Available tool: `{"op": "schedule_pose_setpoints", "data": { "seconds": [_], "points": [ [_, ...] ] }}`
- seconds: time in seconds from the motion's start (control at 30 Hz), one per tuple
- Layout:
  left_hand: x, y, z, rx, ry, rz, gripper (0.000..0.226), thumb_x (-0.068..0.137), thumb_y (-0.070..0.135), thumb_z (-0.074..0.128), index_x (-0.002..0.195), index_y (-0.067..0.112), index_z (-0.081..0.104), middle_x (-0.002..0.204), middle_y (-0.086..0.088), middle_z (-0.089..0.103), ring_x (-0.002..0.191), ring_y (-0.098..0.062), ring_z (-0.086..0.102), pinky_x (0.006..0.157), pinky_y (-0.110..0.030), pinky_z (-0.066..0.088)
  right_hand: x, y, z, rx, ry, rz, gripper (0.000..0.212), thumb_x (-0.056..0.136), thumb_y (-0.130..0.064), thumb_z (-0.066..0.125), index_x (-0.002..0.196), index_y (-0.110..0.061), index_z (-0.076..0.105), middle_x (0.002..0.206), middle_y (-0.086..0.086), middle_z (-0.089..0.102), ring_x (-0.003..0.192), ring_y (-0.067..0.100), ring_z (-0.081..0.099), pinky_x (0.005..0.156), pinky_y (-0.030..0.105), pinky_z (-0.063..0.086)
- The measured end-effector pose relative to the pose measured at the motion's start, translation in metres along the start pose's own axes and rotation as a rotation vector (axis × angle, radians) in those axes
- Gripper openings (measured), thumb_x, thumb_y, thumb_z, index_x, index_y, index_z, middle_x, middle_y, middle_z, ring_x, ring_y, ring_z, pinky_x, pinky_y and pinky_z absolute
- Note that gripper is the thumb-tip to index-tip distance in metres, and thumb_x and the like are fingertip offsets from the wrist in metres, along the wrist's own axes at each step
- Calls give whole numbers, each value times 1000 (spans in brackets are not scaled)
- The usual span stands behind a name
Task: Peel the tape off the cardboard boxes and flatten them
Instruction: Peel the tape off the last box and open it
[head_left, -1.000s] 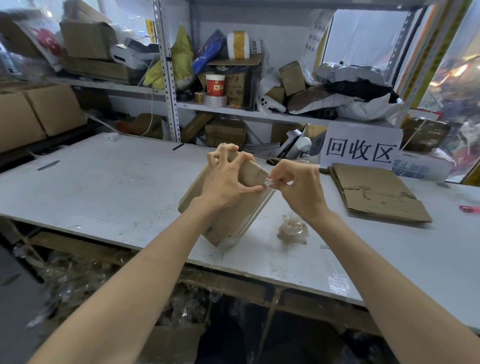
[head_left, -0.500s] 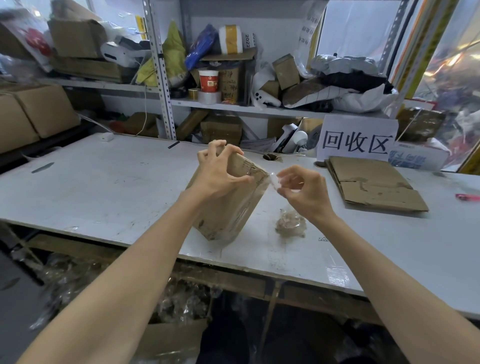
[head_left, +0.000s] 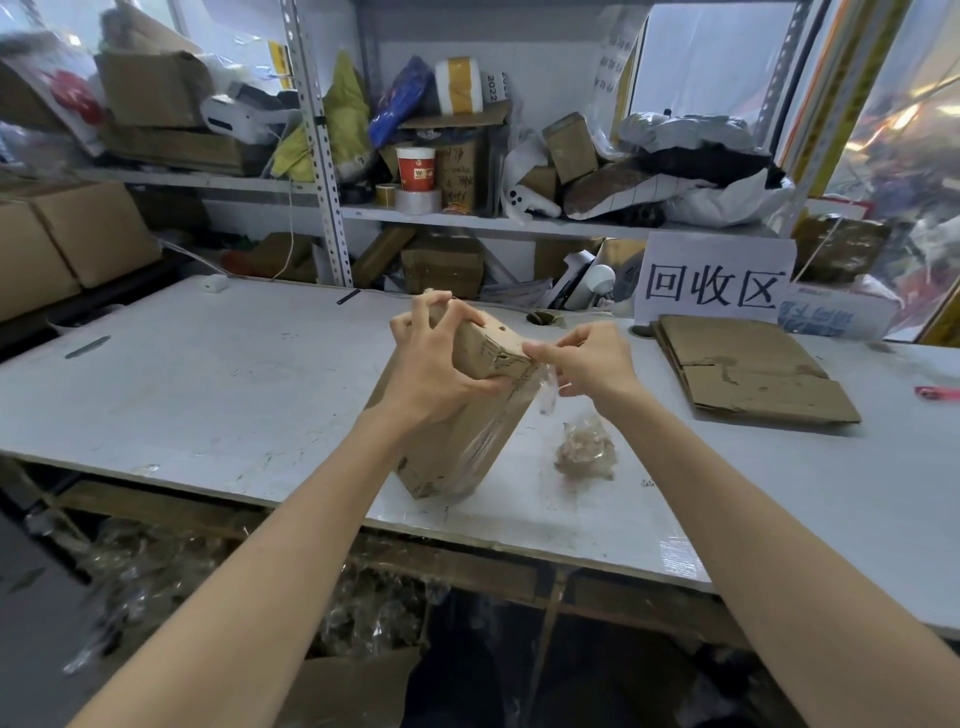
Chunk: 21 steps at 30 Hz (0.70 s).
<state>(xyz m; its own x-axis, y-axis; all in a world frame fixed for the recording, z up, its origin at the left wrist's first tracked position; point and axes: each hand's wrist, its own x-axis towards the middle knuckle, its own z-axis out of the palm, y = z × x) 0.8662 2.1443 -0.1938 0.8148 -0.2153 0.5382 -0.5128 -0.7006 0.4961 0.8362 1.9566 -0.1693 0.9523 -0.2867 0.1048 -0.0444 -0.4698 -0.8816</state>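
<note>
My left grip curls round the top end of the cardboard box, which stands tilted on its lower end on the bench, near the front edge. My right grip pinches a strip of clear tape at the box's upper corner. A crumpled tape wad lies just beside the box.

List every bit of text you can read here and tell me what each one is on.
"回收区": large black characters on the white sign.
"2022": printed vertically on a white item beside the tape roll on the upper shelf.
Red cup: a logo, too blurred to read.
Brown box behind the cup: handwriting, unreadable.
White box right of the sign: blue print, too blurred to read.
</note>
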Motion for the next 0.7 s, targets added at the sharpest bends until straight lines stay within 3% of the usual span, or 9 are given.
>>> {"op": "schedule_pose_setpoints", "data": {
  "seconds": [0.1,0.23,0.33,0.43,0.53,0.63,0.7],
  "points": [
    [-6,2,-2,-28,23,23,68,62,51,84,119,34,52,144,0,27,127,-27,22,100,-33,32,1,-1,0,67,-32,12,17,80,-18,77,71,-7,67,79,18,72,70,28,70,63,36,60],
    [-12,2,-4,-68,75,72,70,57,52,85,116,29,56,142,-1,31,125,-23,24,95,-26,27,-1,-1,0,78,-14,86,19,80,-12,76,69,-1,66,72,18,70,60,23,68,50,29,57],
    [-17,2,-8,-102,113,89,70,54,49,89,113,26,59,140,-1,34,126,-25,29,97,-30,34,-3,-3,1,117,-11,125,17,75,-8,79,72,4,67,72,13,69,61,23,69,45,22,52],
    [-14,1,-19,-144,139,127,70,53,43,93,111,19,61,139,-5,35,126,-27,32,101,-37,40,-2,-9,4,213,9,78,7,75,-1,77,76,0,70,79,12,70,72,20,70,54,19,55],
    [-11,-6,-25,-213,141,98,69,53,34,95,108,14,60,143,-11,28,135,-29,30,111,-39,37,-2,-12,11,271,64,14,12,74,-1,78,84,-2,72,87,12,70,77,20,71,68,26,60],
    [-18,-17,-17,-262,68,-8,70,56,30,94,111,19,55,148,-10,19,142,-26,23,113,-25,28,-7,-3,22,210,77,-31,12,74,-2,76,85,-2,72,85,14,71,79,24,71,73,33,61],
    [-21,-21,-12,-275,67,-45,69,60,35,92,113,22,51,147,-6,21,139,-23,27,108,-22,32,-8,0,26,121,92,-132,8,74,-7,76,82,-6,73,77,9,71,73,21,71,70,36,61]
  ]
}}
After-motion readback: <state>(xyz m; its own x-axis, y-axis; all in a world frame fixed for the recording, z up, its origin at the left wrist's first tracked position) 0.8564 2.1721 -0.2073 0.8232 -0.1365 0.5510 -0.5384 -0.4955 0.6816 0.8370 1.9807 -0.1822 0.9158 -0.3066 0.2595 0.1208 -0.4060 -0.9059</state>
